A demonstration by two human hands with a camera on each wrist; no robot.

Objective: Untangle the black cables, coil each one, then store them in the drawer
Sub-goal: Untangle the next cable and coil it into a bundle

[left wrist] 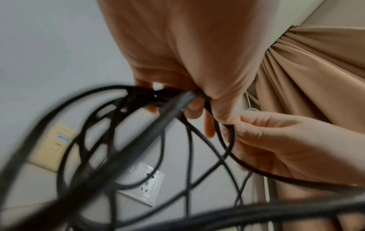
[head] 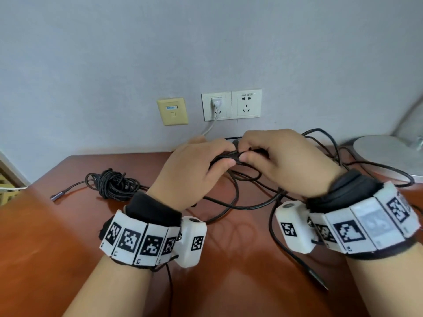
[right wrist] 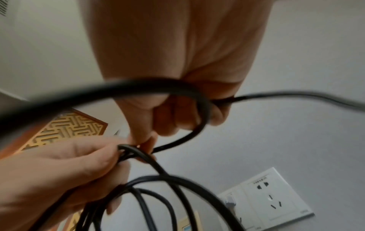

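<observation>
Both hands meet above the back of the brown desk. My left hand grips a bunch of black cable loops; in the left wrist view its fingers curl round the gathered loops. My right hand pinches a strand of the same black cable right beside it. Loose loops trail down onto the desk, and one metal-tipped end lies at the front right. A second black cable lies bundled at the left, its plug pointing left. No drawer is in view.
On the grey wall behind are a beige network plate and a double white socket with a white plug and cord in its left half. A round silver lamp base stands at the desk's back right.
</observation>
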